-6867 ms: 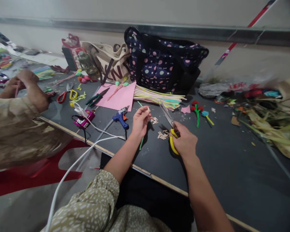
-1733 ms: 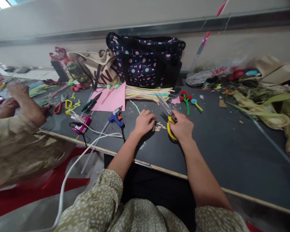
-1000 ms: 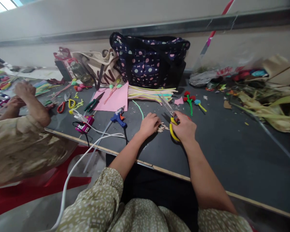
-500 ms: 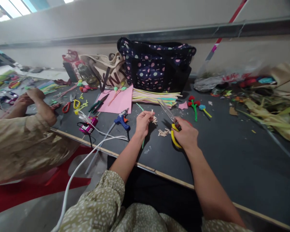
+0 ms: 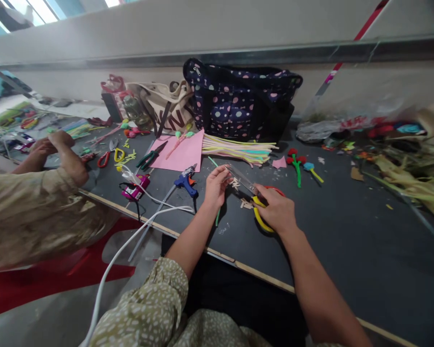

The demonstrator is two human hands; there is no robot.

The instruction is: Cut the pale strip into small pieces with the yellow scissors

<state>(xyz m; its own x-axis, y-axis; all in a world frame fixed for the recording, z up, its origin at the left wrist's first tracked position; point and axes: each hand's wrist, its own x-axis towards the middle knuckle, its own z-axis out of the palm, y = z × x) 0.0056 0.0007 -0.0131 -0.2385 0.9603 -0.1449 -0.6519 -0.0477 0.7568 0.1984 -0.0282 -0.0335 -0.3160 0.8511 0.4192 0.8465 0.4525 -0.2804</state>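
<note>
The fingertips of my left hand (image 5: 216, 185) are pinched together on a small pale strip, mostly hidden now by the fingers and blades. My right hand (image 5: 278, 209) grips scissors (image 5: 262, 220) with yellow and red handles. Their blades point left and reach the left fingertips; how far apart they are is hard to tell. Short pale cut pieces (image 5: 246, 204) lie on the dark table below the blades, with more beside my left fingers. A thin green stem (image 5: 217, 218) passes beneath my left hand.
Behind my hands lies a bundle of pale and yellow fuzzy stems (image 5: 238, 148) before a dotted bag (image 5: 235, 103). A blue glue gun (image 5: 186, 181), green-handled pliers (image 5: 151, 156) and pink paper (image 5: 188, 156) are to the left. A co-worker's hands (image 5: 54, 144) are farther left. Fuzzy flowers (image 5: 296, 166) lie right.
The scissors have swung left and down, bringing the blades to my left fingertips. Their handles have come closer to my left hand. The whole view has shifted slightly.
</note>
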